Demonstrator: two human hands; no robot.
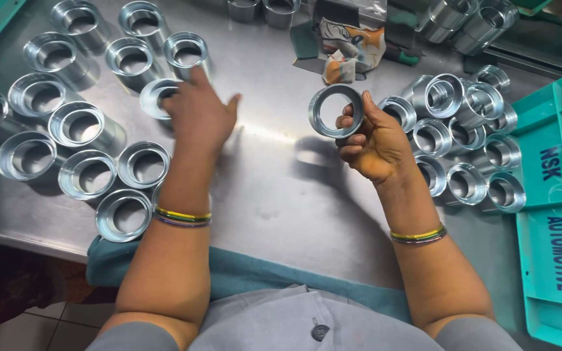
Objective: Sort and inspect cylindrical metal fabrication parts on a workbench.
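Steel sleeves tell the progress: nearest, the right hand [375, 140] pinches one ring-shaped sleeve [336, 111] upright above the metal table [274, 188], fingers curled around its rim. Left hand [196, 114], fingers spread, rests on a sleeve among the standing group [66, 123]. Beyond, a jumbled pile [466, 130] beside teal trays [554, 195] seemingly awaits handling.

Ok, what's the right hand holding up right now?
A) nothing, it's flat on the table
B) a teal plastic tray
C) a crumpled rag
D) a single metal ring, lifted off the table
D: the right hand grips one shiny metal ring in its fingers, raised above the steel table, while the left hand rests on another ring among the upright ones.
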